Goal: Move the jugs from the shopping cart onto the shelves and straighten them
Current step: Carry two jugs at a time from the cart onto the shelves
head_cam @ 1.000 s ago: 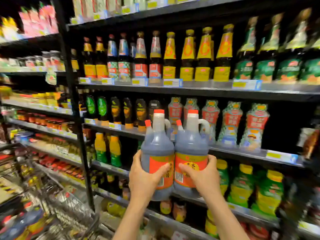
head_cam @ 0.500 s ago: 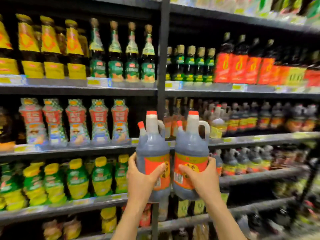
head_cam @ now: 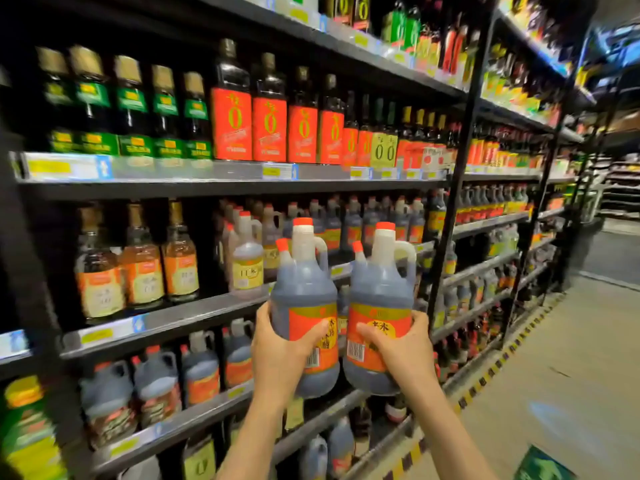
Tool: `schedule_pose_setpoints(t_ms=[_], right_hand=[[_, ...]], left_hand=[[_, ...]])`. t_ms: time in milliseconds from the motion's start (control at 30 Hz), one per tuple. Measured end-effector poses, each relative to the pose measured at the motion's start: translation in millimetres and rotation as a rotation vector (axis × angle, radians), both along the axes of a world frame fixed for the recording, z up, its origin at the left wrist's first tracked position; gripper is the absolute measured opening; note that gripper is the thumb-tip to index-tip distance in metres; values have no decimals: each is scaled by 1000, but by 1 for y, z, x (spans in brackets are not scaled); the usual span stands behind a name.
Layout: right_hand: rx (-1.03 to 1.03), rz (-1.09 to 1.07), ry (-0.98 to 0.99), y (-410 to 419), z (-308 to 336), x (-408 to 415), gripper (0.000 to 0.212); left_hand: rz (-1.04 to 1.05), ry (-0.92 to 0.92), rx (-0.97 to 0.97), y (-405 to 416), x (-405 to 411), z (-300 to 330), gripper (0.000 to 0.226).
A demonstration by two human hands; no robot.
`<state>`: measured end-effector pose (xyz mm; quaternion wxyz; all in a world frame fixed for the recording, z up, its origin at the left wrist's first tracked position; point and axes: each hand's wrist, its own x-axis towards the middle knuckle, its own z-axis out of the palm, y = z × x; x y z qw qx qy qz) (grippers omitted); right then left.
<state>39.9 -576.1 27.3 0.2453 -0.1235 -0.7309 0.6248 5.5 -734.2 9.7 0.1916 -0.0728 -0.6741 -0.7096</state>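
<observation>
I hold two dark jugs upright, side by side, in front of the shelves. Each has a red cap, a small red spout, a handle and an orange label. My left hand [head_cam: 281, 355] grips the left jug [head_cam: 304, 296] low on its body. My right hand [head_cam: 401, 348] grips the right jug [head_cam: 379, 299] the same way. Similar jugs [head_cam: 367, 220] stand in a row on the middle shelf [head_cam: 194, 317] behind them. More of them [head_cam: 156, 386] fill the shelf below at left. The shopping cart is out of view.
Tall black shelving runs along the left, packed with bottles: green- and red-labelled ones [head_cam: 249, 126] above, pale vinegar bottles [head_cam: 142, 271] at mid height. A black upright post [head_cam: 453, 202] divides the bays. The aisle floor [head_cam: 571, 358] with a yellow-black stripe opens to the right.
The view has swung further right along the shelves, and the aisle floor now shows. Both hands keep the same grip on the two jugs, held at the same height.
</observation>
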Motion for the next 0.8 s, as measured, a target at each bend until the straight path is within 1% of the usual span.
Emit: schedule_pose_setpoints(t_ms=[67, 133, 200, 400, 633, 800], right_hand=[[1, -33, -8, 26, -1, -15, 67], [9, -63, -22, 50, -1, -32, 65], [16, -88, -30, 72, -2, -52, 64], [5, -147, -39, 135, -8, -135, 65], [-20, -137, -76, 201, -6, -234, 62], [-37, -87, -123, 241, -16, -308, 68]], left_hand=[[-38, -16, 2, 28, -23, 0, 81], [-62, -27, -7, 55, -48, 0, 73], [-71, -34, -18, 80, -74, 2, 70], [-79, -45, -76, 145, -163, 3, 74], [-117, -109, -79, 204, -265, 6, 75], [-91, -182, -74, 238, -324, -1, 63]])
